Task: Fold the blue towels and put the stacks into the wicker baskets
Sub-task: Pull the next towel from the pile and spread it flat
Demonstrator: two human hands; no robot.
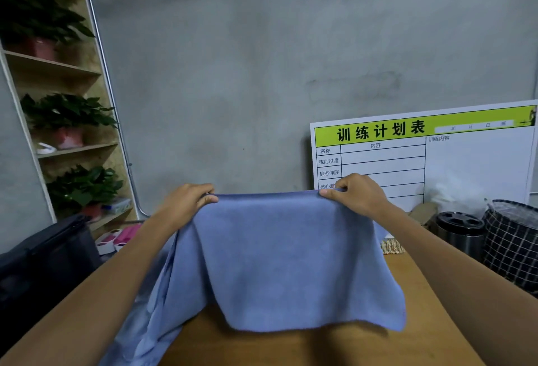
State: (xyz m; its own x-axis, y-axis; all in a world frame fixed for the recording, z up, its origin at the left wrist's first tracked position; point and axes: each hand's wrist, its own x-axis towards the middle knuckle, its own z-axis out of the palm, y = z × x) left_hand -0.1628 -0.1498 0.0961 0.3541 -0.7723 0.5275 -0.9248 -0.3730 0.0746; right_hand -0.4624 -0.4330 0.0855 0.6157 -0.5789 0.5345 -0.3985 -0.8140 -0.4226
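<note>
Towel [291, 258] blue, mid-frame, held up over desk [291, 348] | left hand [186, 205] pinches top left corner, right hand [358, 193] top right; hands apart so cloth hangs flat, likely squaring up for first fold | more blue cloth [151, 307] trails lower left | wicker edge [391, 246] peeks right of towel

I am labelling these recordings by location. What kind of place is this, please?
Probably a gym's back room or office, though I cannot be sure: a training plan board leans on a bare concrete wall, beside a wooden shelf of potted plants, behind a wooden table.
</note>
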